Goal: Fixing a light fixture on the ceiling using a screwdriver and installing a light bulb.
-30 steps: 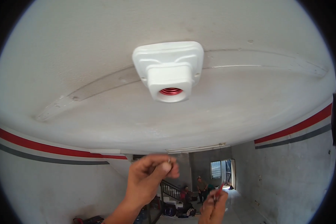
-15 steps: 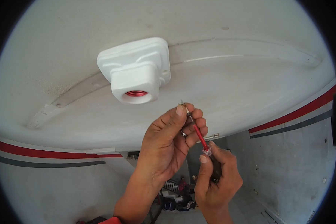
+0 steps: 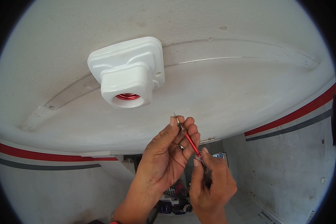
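Note:
A white lamp holder [image 3: 127, 76] with a red threaded socket is fixed to the ceiling, left of centre. Below it and to its right, my left hand [image 3: 164, 156] pinches a small pointed screw [image 3: 176, 118] between thumb and forefinger, its tip up. The screw meets the tip of a screwdriver [image 3: 192, 143] with a red shaft and a clear collar. My right hand [image 3: 212, 183] is closed round the screwdriver's handle, which my fingers mostly cover. Both hands are apart from the lamp holder.
A flat raised strip [image 3: 220, 50] runs along the ceiling on both sides of the lamp holder. Walls with red and grey stripes [image 3: 291, 115] stand around. Far below, dark objects [image 3: 171, 206], possibly motorbikes, stand on the floor by a stair railing.
Both hands, with the screw and screwdriver, sit a little lower and further left in view. The lamp holder also appears shifted slightly left. Both grips look the same.

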Available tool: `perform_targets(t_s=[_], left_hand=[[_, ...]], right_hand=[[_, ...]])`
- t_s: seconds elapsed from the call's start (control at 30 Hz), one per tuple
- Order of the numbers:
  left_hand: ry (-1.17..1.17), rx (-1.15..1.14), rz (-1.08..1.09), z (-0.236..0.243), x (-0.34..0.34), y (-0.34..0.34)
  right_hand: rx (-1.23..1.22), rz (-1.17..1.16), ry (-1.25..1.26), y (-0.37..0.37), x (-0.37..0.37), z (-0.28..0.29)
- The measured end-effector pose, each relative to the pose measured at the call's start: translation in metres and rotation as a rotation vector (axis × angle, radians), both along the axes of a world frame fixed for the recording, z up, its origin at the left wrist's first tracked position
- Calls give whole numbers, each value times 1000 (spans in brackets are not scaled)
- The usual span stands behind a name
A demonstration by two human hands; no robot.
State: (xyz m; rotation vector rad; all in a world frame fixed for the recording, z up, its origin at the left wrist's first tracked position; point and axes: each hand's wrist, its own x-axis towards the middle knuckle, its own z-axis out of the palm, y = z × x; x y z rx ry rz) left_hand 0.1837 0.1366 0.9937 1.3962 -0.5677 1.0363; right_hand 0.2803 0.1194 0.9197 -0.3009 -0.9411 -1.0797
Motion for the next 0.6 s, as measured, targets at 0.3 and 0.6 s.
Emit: perform_targets(t_s=[0.3, 0.6], left_hand=[[-13, 170, 82, 6, -1, 4], [-28, 214, -17, 11, -7, -21]], right_hand=[[-15, 33, -3, -10, -3, 1], [65, 254, 2, -16, -21, 13]])
